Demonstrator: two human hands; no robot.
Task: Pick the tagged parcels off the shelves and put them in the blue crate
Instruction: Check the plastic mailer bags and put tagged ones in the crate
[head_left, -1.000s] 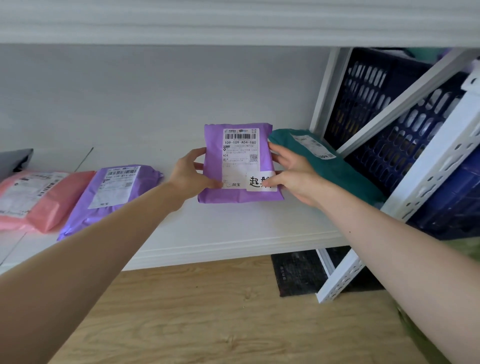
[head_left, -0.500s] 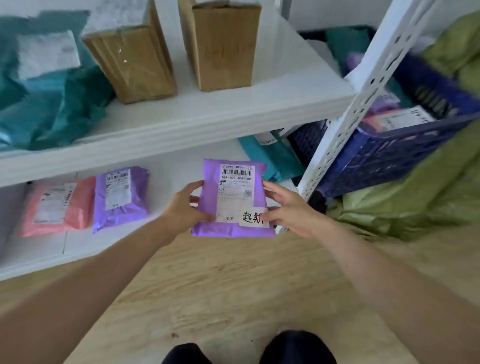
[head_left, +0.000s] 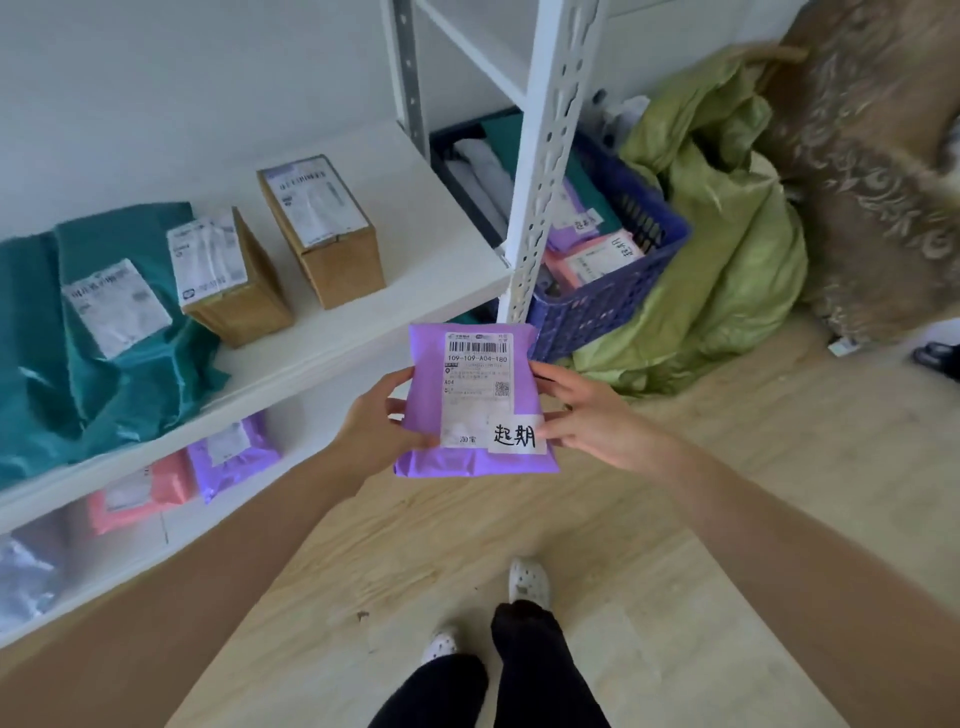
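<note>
In the head view, the flat purple plastic mailer parcel (head_left: 475, 410) is off the lower shelf, where it stood a second ago just beside a teal mailer. It now hangs in the air over the pale wooden floor (head_left: 675, 519), near the white perforated shelf upright (head_left: 545, 156). Both hands have kept their hold through the lift. The left hand (head_left: 379, 421) grips the parcel's left edge with its thumb over the front. The right hand (head_left: 587, 415) pinches the right edge, its fingers (head_left: 558, 376) curled round it and its thumb pressing beside the white handwritten tag (head_left: 514, 435) at the bottom of the printed shipping label (head_left: 475, 384). The view has also risen since then, so the blue slatted plastic crate (head_left: 597, 312) now shows from above, far and right of the parcel behind the upright. It already holds several pink and purple parcels with similar tags. The picking step looks finished for this parcel, and what remains is to carry it right and away past the upright and drop it in the crate. To the left, the upper shelf board (head_left: 415, 223) carries two brown cardboard boxes (head_left: 322, 228) and crumpled teal mailers (head_left: 104, 338). Another purple mailer (head_left: 234, 452) and a pink one (head_left: 140, 493) lie on the shelf below. A crumpled green sack (head_left: 717, 249) slumps just right of the crate.
</note>
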